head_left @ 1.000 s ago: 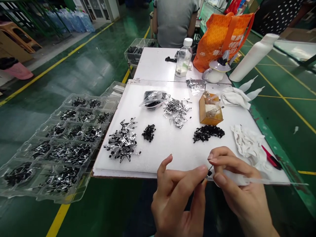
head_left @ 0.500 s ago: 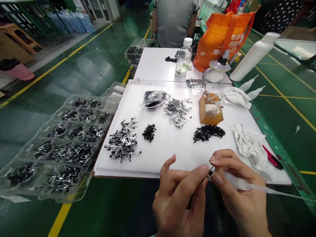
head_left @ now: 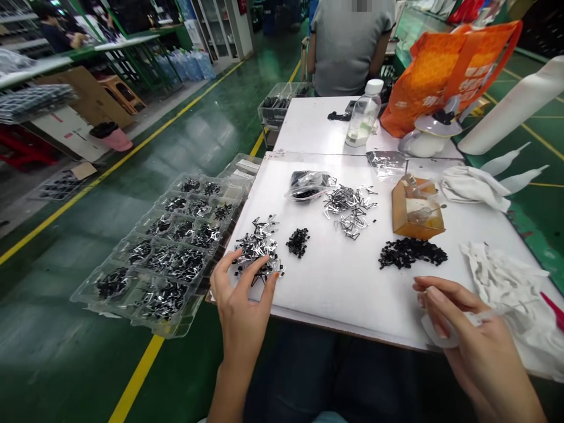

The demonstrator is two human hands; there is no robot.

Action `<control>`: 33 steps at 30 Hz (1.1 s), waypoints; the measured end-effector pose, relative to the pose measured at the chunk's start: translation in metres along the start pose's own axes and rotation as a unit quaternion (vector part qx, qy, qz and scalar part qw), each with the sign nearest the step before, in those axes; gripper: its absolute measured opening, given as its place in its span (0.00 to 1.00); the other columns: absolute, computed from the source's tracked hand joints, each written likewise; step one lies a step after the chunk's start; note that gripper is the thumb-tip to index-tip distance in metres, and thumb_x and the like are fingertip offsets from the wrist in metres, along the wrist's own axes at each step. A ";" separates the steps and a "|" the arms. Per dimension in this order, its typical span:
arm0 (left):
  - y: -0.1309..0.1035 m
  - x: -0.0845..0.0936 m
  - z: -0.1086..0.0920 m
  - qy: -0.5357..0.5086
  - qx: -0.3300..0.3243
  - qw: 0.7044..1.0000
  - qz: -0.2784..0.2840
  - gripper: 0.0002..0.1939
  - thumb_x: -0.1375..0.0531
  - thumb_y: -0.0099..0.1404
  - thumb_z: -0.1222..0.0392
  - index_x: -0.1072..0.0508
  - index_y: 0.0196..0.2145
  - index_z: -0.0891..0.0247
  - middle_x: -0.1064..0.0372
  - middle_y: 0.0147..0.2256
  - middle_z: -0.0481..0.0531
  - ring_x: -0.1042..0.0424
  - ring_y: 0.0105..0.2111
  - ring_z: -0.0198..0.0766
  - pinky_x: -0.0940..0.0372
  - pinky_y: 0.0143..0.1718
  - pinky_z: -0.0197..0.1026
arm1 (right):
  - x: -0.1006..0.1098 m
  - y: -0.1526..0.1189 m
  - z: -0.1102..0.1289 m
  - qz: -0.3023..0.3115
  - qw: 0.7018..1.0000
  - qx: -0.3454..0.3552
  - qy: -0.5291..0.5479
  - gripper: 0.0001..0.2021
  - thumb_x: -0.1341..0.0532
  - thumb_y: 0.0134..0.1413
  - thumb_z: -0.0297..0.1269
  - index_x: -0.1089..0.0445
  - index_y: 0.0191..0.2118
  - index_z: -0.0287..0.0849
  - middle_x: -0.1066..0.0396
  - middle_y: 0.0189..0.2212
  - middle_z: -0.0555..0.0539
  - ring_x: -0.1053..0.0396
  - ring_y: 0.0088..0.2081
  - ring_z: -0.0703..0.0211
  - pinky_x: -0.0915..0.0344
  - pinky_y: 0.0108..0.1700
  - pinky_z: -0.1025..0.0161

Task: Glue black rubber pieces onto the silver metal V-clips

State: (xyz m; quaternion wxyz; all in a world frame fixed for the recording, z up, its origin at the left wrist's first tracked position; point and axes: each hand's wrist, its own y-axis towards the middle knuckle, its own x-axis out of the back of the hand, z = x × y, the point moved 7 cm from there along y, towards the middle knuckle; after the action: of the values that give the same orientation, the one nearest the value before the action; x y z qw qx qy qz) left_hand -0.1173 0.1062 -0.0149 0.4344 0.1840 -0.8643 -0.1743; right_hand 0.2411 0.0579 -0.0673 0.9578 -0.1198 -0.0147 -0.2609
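Note:
My left hand (head_left: 242, 299) reaches over the near edge of a pile of small silver and black metal clips (head_left: 258, 244), fingers spread; its fingertips are at the pile and I see nothing held. My right hand (head_left: 471, 323) is curled round a translucent white plastic dropper (head_left: 434, 333), its thin end pointing off to the right. Just beyond that hand lies a heap of small black pieces (head_left: 412, 254). A smaller heap of black pieces (head_left: 298, 242) sits right of the clips. Farther back are loose silver clips (head_left: 350, 205).
On the left, a clear compartment tray (head_left: 150, 247) holds many clips. A small wooden box (head_left: 414, 217), a zip bag (head_left: 308, 185), white cloths (head_left: 493, 282), a bottle (head_left: 363, 114) and an orange bag (head_left: 445, 76) are on the table. A person (head_left: 348, 47) sits beyond.
My hands have come apart. The left has moved left to the clip pile and spread its fingers; the right keeps the dropper. The view has turned left.

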 end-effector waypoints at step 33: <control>-0.029 -0.051 -0.063 -0.274 0.098 0.947 0.138 0.17 0.40 0.74 0.65 0.19 0.55 0.53 0.24 0.56 0.57 0.23 0.58 0.51 0.27 0.58 0.54 | -0.117 0.062 0.054 0.219 0.863 0.211 -0.403 0.03 0.34 0.56 0.39 0.27 0.35 0.48 0.24 0.37 0.50 0.33 0.32 0.54 0.44 0.37 0.57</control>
State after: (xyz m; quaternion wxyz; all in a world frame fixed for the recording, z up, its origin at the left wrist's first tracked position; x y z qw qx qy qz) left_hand -0.0328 0.0955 -0.0276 0.1799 0.0502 -0.9799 -0.0707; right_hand 0.1733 0.1807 -0.0391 0.9035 -0.0097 -0.4271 0.0356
